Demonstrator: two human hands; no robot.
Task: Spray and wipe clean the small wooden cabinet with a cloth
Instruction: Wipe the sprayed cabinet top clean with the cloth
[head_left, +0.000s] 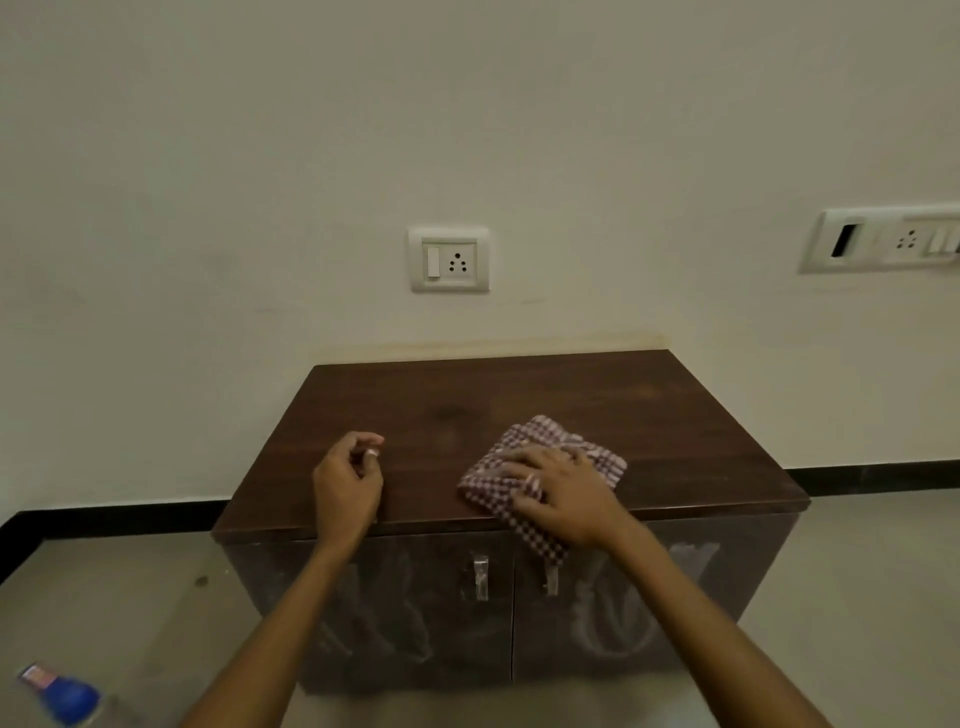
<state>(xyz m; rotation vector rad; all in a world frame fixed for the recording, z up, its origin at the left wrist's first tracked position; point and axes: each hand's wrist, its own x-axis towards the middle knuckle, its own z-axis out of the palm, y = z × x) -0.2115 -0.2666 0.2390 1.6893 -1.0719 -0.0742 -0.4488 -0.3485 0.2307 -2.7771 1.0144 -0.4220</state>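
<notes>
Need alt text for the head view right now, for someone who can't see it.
The right hand presses a checkered cloth flat on the dark wooden cabinet top near its front edge. The left hand rests loosely curled beside it; a blue-capped bottle lies on the floor.

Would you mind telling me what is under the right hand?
The checked cloth lies under the right hand, flat on the cabinet top, one corner hanging over the front edge. The wood beneath it is hidden.
</notes>
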